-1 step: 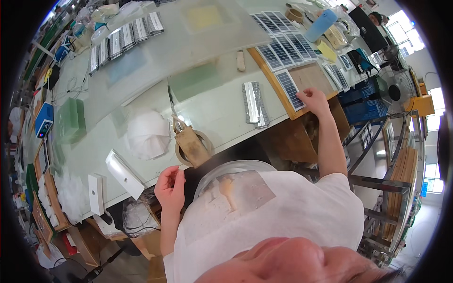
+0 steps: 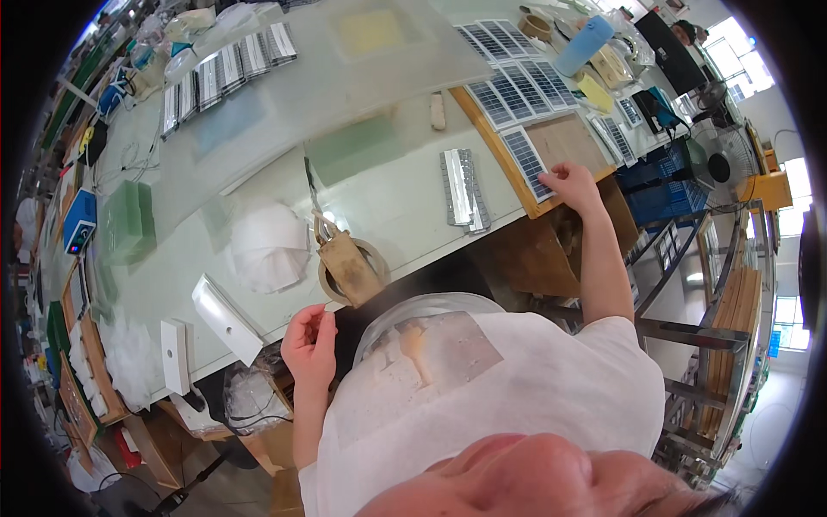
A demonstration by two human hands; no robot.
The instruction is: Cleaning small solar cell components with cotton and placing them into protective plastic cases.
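My right hand reaches to the wooden board's near edge. Its thumb and fingers pinch the lower right edge of a small solar panel, dark blue cells in a white border. That panel lies on a wood-edged board, and several more panels sit in rows behind it. My left hand hovers by the table's front edge with fingers curled in toward the thumb; nothing shows in it. Close to it stands a worn block-shaped tool with a cord, resting on a round tape roll.
A bundle of silvery strips lies left of the board. A white folded cloth-like cover, white metal brackets and a green translucent block are on the left. A blue bottle stands far right, near a fan.
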